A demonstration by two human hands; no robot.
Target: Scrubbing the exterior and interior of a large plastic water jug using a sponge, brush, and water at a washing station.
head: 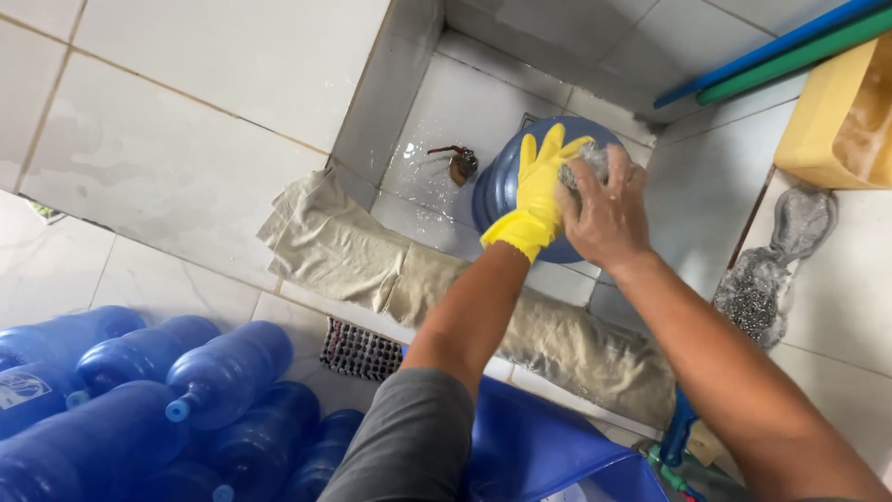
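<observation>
Left hand (537, 191), yellow rubber glove, fingers spread flat against blue water jug (509, 186), bracing it from camera-left side. Right hand (604, 212), bare, fingers curled around steel-wool scrubber (587, 163), pressing it onto jug's upper surface. Both hands in contact with jug, side by side, touching each other; right hand slightly farther right, neither clearly nearer. Jug sits low in tiled wash basin (437, 121), ahead of and below both hands, just past beige cloth (372, 260) draped over basin ledge. Jug long axis seems near vertical or tipped slightly toward camera; rounded end faces up toward hands; neck not visible, so cannot tell for sure which end is up. Small brown drain fitting (460, 165) just left of jug on wet basin floor. Spare steel wool (771, 270) on tile to right, well apart from hands. Stack of blue jugs (139, 400) lying on their sides lower left, necks pointing lower left.
</observation>
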